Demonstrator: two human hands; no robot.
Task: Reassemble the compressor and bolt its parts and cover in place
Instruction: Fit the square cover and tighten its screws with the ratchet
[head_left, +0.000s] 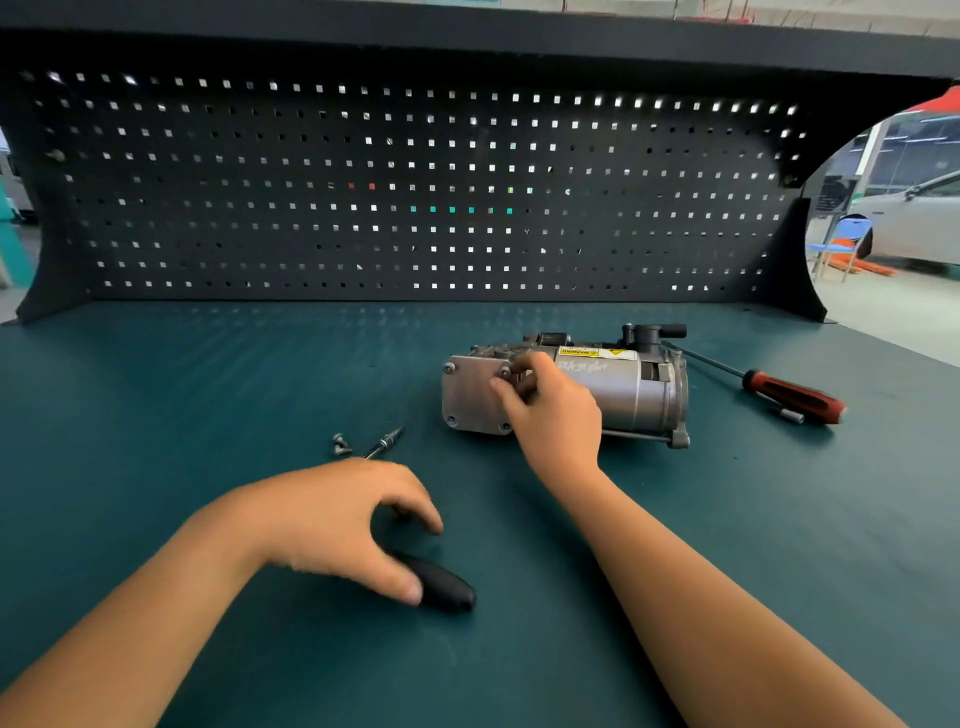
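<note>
Compressor (613, 387) lies on the bench (156, 389) at the right hand's (556, 415) fingers (501, 387), long axis left-right, cover plate (470, 397) facing left. Those fingers pinch its corner bolt (504, 372). The left hand's (332, 519) fingers arch, released, over a screwdriver (447, 590).

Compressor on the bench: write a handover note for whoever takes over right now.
Right hand pinches the upper-right bolt of the cover plate on the compressor.
Left hand arches over the black-handled driver on the mat; grip unclear.
Done: cover plate on, bolts at all four corners.
Left: likely tighten them; loose bolts lie beside the driver tip.
Red-handled screwdriver lies right of the compressor.
</note>
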